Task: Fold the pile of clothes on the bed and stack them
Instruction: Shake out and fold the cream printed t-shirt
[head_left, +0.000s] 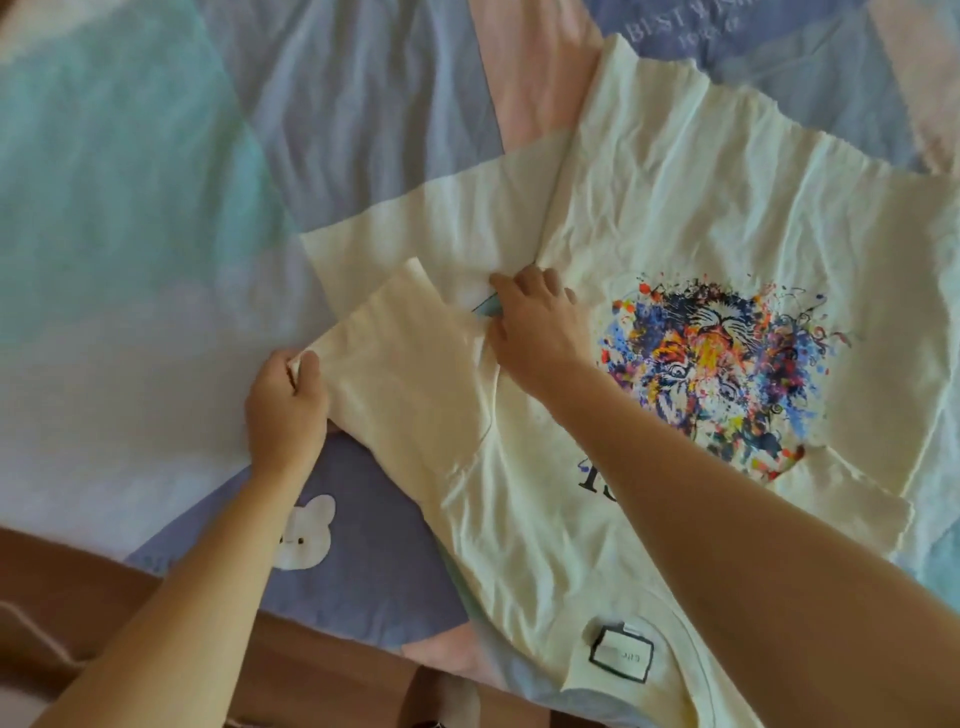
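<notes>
A cream T-shirt (675, 208) lies spread on the bed, its collar and label (621, 657) nearest me and a colourful tiger print (722, 364) on its chest. Its left sleeve (410, 364) is lifted off the bed and partly folded inward. My left hand (283, 410) pinches the end of that sleeve. My right hand (535, 322) presses on the shirt where the sleeve meets the body, beside the print, fingers slightly bent.
The bed is covered by a patchwork quilt (156, 208) in mint, lilac, pink and white, with a white bear patch (306, 540) near me. A brown wooden bed edge (311, 670) runs along the bottom. No other clothes are in view.
</notes>
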